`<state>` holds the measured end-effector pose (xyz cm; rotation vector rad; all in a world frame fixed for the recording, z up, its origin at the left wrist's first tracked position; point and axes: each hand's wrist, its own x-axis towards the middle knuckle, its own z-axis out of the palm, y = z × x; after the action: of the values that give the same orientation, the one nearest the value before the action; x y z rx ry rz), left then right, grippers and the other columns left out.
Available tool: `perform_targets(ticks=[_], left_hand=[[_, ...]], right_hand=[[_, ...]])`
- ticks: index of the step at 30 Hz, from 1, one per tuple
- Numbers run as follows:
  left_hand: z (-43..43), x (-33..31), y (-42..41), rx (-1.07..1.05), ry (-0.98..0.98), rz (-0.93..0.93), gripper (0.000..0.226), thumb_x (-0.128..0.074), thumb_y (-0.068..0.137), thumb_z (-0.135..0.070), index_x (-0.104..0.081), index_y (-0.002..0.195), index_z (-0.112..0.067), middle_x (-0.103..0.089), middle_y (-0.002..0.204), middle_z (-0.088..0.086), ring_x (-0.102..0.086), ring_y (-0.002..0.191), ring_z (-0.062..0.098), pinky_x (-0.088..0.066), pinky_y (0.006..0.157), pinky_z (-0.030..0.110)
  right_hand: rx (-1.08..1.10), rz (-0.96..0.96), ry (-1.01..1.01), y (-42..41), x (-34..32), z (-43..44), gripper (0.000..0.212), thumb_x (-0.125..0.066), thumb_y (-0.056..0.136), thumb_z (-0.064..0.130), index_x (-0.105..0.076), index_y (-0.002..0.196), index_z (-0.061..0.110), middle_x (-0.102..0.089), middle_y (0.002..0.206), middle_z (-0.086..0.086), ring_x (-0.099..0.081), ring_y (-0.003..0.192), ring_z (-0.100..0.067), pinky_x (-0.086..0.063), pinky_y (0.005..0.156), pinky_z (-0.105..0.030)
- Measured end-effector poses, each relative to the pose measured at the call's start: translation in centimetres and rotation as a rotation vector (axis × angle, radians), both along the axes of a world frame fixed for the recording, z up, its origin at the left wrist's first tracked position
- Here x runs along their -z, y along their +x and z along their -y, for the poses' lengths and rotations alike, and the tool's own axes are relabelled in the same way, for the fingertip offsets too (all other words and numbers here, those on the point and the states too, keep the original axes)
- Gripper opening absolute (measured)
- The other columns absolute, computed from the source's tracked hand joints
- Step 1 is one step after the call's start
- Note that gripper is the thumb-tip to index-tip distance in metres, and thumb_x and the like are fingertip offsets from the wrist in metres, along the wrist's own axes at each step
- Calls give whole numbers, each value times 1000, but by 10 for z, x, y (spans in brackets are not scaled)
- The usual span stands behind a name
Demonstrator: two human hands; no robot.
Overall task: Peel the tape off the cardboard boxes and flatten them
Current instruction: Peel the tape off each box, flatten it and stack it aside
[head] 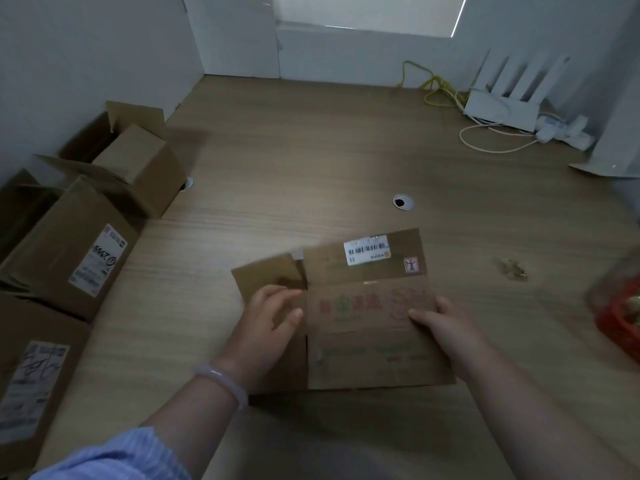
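Note:
A brown cardboard box (360, 341) lies flattened on the wooden desk (311, 150) in front of me, with faded coloured print and a white barcode label (367, 250) on its far flap. My left hand (270, 320) rests on the box's left panel with relaxed, slightly bent fingers. My right hand (440, 320) holds the box's right edge, thumb on top of the printed face. A small strip of pale tape (297, 254) shows at the far left flap.
Several unflattened cardboard boxes (79, 251) with shipping labels stand at the left edge. A white router (502, 109), yellow and white cables and a power strip (564, 131) sit at the back right. A red-rimmed container (620, 317) is at the right. A cable grommet (403, 202) lies beyond the box.

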<state>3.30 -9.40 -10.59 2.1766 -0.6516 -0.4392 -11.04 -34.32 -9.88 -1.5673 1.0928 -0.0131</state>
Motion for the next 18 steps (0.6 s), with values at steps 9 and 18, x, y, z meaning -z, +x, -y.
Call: perform_targets(ticks=[9,18], left_hand=[[9,68,-30,411,573,254,86,-14,74,-66,-27,149,-26,-27,155,-2,-27,140,23,-20,114,36],[2,116,-22,334,670,374,97,-38,67,-84,-34,146,-28,-27,155,8,-23,142,27,-15,110,55]], right_hand=[[-224,-234,-365,-37,69,-11,74,-71,80,14,-34,144,19,-56,126,-6,-51,121,-25,-40,100,-29],[-723,-380,-885,-26,119,-26,75,-34,84,58,-29,149,22,-19,157,-10,-15,145,-27,-24,114,-44]])
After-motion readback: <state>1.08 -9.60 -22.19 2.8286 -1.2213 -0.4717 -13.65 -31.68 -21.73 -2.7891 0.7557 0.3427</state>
